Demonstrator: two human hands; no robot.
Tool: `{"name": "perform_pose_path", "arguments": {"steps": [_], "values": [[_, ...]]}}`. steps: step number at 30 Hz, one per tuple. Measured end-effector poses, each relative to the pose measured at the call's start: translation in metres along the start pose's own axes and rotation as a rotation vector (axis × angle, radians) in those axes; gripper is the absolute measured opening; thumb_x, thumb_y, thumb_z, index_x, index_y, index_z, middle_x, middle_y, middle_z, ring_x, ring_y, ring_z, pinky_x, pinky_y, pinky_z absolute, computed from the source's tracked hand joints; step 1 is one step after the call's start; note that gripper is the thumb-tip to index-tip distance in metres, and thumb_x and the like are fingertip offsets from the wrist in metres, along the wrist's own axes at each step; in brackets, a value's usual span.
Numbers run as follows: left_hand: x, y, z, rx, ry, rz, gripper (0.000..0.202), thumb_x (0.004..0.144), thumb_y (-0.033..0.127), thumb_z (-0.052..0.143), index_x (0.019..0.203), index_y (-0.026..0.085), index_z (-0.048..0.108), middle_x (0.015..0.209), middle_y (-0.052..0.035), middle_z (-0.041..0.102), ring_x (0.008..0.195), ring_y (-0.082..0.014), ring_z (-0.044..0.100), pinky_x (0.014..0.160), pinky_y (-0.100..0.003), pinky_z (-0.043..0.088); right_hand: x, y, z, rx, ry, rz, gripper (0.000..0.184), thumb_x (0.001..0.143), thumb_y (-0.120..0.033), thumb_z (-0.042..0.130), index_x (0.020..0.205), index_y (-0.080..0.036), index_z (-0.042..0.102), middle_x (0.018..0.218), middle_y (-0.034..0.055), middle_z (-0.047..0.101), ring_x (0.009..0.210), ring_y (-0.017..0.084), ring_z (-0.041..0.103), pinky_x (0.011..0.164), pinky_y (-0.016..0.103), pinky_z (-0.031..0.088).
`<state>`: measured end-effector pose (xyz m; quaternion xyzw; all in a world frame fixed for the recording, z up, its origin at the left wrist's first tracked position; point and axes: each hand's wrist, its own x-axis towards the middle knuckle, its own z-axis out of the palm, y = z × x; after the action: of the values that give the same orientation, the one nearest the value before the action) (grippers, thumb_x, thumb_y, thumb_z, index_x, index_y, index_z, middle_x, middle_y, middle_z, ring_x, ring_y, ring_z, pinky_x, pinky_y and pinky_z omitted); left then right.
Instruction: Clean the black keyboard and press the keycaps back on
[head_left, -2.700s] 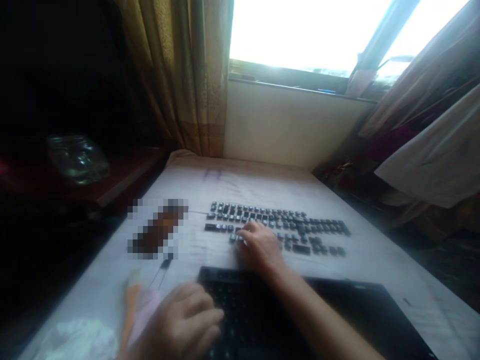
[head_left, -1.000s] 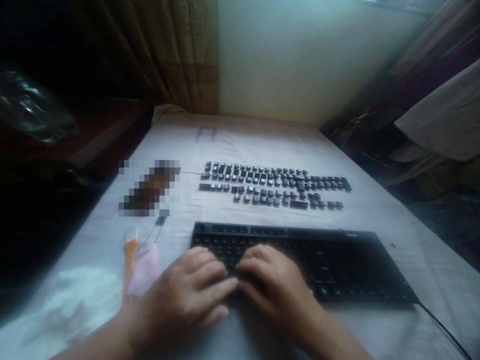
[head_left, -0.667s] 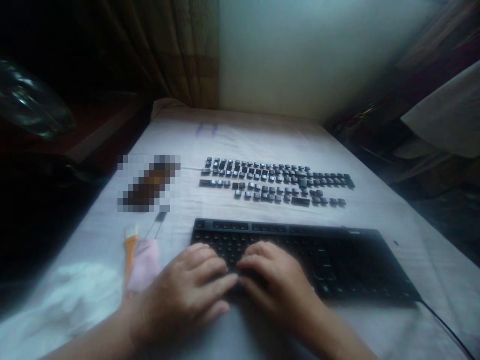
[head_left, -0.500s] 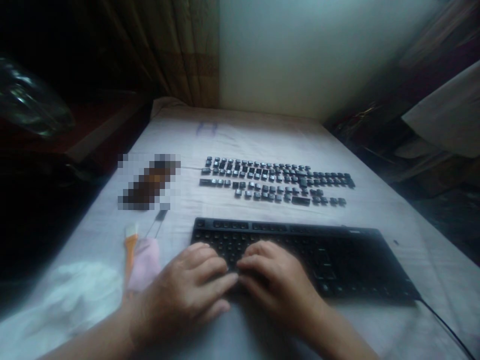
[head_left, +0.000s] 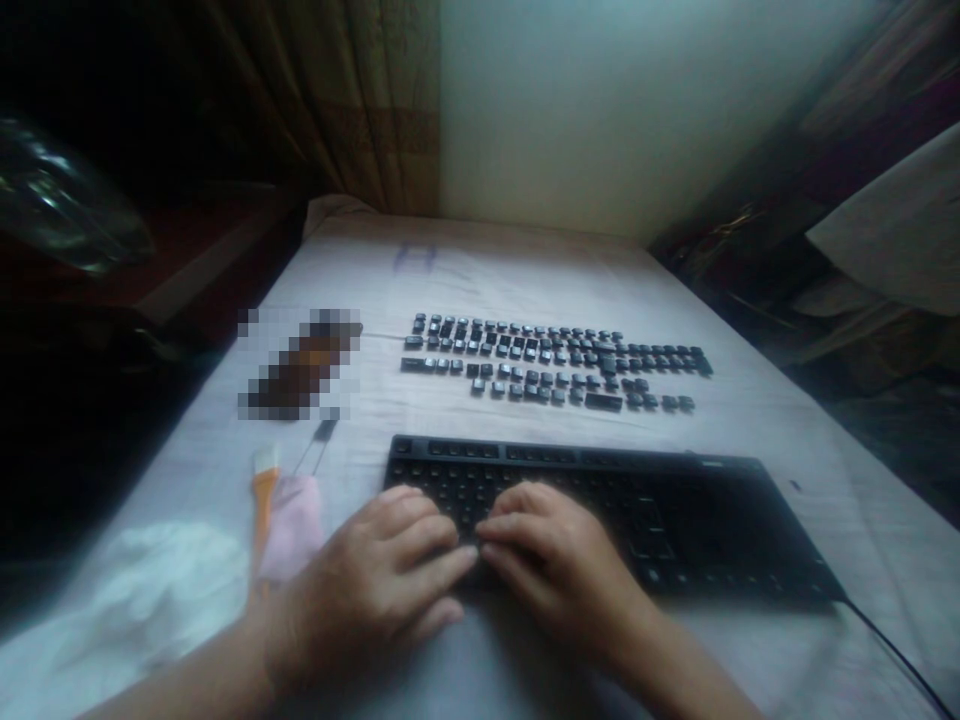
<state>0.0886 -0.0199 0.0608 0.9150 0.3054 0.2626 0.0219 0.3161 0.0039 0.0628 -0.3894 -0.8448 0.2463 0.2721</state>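
Observation:
A black keyboard point(head_left: 712, 530) with most keycaps removed lies in front of me. My left hand point(head_left: 390, 570) rests over its front left part, fingers stretched out toward the right, thumb apart below them near the front edge. My right hand point(head_left: 555, 560) is just beside it on the keys' area, its fingertips curled and pressed together. Whatever may be between those fingertips is hidden. Index fingers of both hands nearly meet. Beyond the keyboard, black loose keycaps point(head_left: 531, 350) are laid out in rows.
To the left are an orange-handled brush point(head_left: 262, 490), a pink cloth point(head_left: 292, 527), a wire keycap puller point(head_left: 325, 430) and a pixelated dark object point(head_left: 304, 365). White crumpled material point(head_left: 157, 590) lies at the front left. The keyboard's cable point(head_left: 892, 650) trails off right. A pale cloth covers the surface.
Both hands keep almost the same place on the keyboard. The whole view has shifted very slightly; the keycaps and tools have not visibly moved.

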Motion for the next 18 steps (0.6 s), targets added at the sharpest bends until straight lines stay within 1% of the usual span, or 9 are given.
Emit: {"name": "perform_pose_path", "arguments": {"steps": [3, 6, 11, 18], "values": [[0.0002, -0.0008, 0.0006, 0.008, 0.004, 0.009, 0.025, 0.1, 0.028, 0.048, 0.114, 0.018, 0.066, 0.097, -0.0063, 0.067, 0.095, -0.0223, 0.06, 0.092, -0.042, 0.053, 0.0013, 0.0014, 0.0007, 0.027, 0.024, 0.008, 0.017, 0.089, -0.011, 0.062, 0.087, -0.021, 0.075, 0.084, 0.0038, 0.071, 0.076, 0.016, 0.066, 0.068, 0.026, 0.051], [0.0003, -0.001, 0.0009, -0.003, 0.015, 0.009, 0.023, 0.1, 0.028, 0.05, 0.113, 0.019, 0.066, 0.095, -0.0059, 0.067, 0.093, -0.0212, 0.06, 0.091, -0.041, 0.054, 0.0027, 0.002, 0.0016, 0.044, 0.048, 0.034, 0.015, 0.087, -0.01, 0.063, 0.084, -0.019, 0.074, 0.082, 0.0041, 0.071, 0.076, 0.016, 0.066, 0.068, 0.026, 0.051], [0.0001, -0.0003, 0.0014, 0.003, 0.032, 0.008, 0.023, 0.1, 0.028, 0.049, 0.111, 0.018, 0.067, 0.094, -0.006, 0.067, 0.092, -0.0212, 0.06, 0.091, -0.04, 0.054, 0.0047, -0.0008, 0.0021, 0.067, 0.035, 0.074, 0.015, 0.083, -0.006, 0.065, 0.077, -0.018, 0.072, 0.079, 0.0034, 0.07, 0.075, 0.016, 0.066, 0.068, 0.026, 0.05], [0.0017, 0.0015, 0.0012, -0.002, 0.048, 0.01, 0.027, 0.102, 0.028, 0.043, 0.11, 0.017, 0.067, 0.094, -0.0052, 0.068, 0.092, -0.0206, 0.06, 0.092, -0.04, 0.052, 0.0053, -0.0015, 0.0015, 0.063, 0.035, 0.057, 0.016, 0.084, -0.007, 0.063, 0.075, -0.018, 0.071, 0.078, 0.0034, 0.069, 0.073, 0.016, 0.065, 0.067, 0.025, 0.049]]}}
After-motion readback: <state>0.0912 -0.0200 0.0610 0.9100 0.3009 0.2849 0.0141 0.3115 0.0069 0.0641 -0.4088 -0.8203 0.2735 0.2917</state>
